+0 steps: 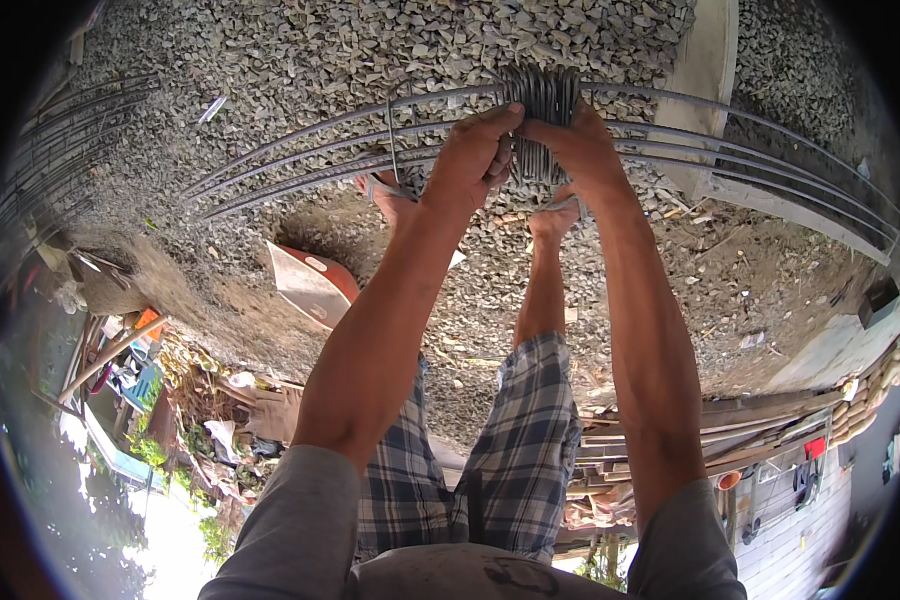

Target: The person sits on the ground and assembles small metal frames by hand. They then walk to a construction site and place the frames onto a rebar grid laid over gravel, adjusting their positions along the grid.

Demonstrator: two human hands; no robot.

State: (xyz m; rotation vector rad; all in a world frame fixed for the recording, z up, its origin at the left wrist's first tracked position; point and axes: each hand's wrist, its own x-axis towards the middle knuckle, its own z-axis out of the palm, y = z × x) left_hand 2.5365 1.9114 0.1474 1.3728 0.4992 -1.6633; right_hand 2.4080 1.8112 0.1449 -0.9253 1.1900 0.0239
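A tight stack of steel stirrups [540, 88] sits around several long rebar rods [320, 125], which run from left to right in front of me. My left hand [473, 150] is closed at the left side of the stack, its thumb against the stirrups and its fingers curled. Across the front and right side of the stack, my right hand [580, 145] is closed, its thumb pointing left; its other fingers are mostly hidden. A single stirrup [392, 140] hangs apart on the rods, left of my left hand.
Gravel [300, 50] covers the ground beyond the rods. A pale board [698, 85] lies at the right, under the rods. My feet stand just below them. An orange-and-white curved piece [310, 285] lies at left. More rods [70, 135] lie far left; stacked planks [750, 425] are lower right.
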